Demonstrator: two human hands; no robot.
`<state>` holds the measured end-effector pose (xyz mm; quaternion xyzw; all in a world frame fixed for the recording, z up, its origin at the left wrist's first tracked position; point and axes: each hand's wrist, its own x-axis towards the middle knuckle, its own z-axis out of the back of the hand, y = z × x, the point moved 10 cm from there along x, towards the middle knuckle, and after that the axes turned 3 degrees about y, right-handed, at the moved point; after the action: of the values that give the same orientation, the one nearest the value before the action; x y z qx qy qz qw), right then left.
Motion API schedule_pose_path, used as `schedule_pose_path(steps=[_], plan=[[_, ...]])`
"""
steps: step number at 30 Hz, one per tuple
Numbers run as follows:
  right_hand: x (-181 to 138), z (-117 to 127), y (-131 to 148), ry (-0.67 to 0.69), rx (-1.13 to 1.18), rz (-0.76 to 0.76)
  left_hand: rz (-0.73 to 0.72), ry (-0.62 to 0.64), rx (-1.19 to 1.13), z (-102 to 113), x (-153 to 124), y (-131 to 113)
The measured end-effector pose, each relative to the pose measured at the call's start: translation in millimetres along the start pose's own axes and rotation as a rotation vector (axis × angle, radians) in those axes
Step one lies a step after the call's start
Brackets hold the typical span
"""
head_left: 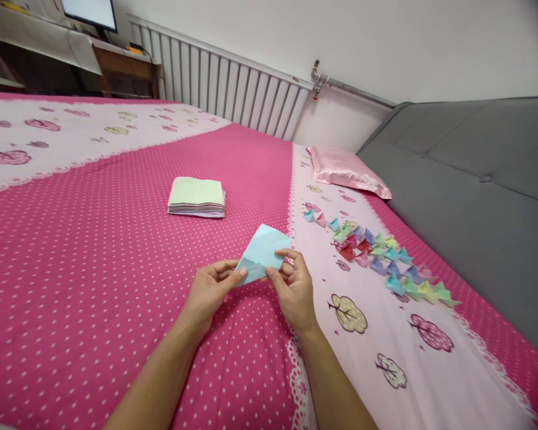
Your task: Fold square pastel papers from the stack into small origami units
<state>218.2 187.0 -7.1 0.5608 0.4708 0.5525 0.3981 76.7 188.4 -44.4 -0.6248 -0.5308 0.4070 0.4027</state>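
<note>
A light blue sheet of folding paper (265,245) is held up over the bed between my two hands, tilted, with a folded flap along its lower edge. My left hand (213,288) pinches its lower left corner, thumb on top. On the other side, my right hand (293,286) grips the lower right edge with thumb and index finger; the other fingers are partly hidden behind the paper. Beyond my left hand lies a stack of coloured paper (196,194), pale yellow-green on top. To the right, several small folded paper boats (379,254) in many colours stand in rows.
The bed is covered by a pink dotted and floral bedspread (94,251). A pink satin pillow (345,170) rests near the grey padded headboard (466,173). At the back are a radiator (224,77), a pipe (354,86) and a desk with a monitor (89,11).
</note>
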Motion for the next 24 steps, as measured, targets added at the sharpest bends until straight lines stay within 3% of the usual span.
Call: schedule_pose_path(steps=[6,24], plan=[[-1,-13,0,0.145,0.005,-0.012,0.031,-0.004,0.055,-1,-2,1],[2,1,4,0.041,-0.063,0.061,0.047,-0.013,0.037,2,-1,6]])
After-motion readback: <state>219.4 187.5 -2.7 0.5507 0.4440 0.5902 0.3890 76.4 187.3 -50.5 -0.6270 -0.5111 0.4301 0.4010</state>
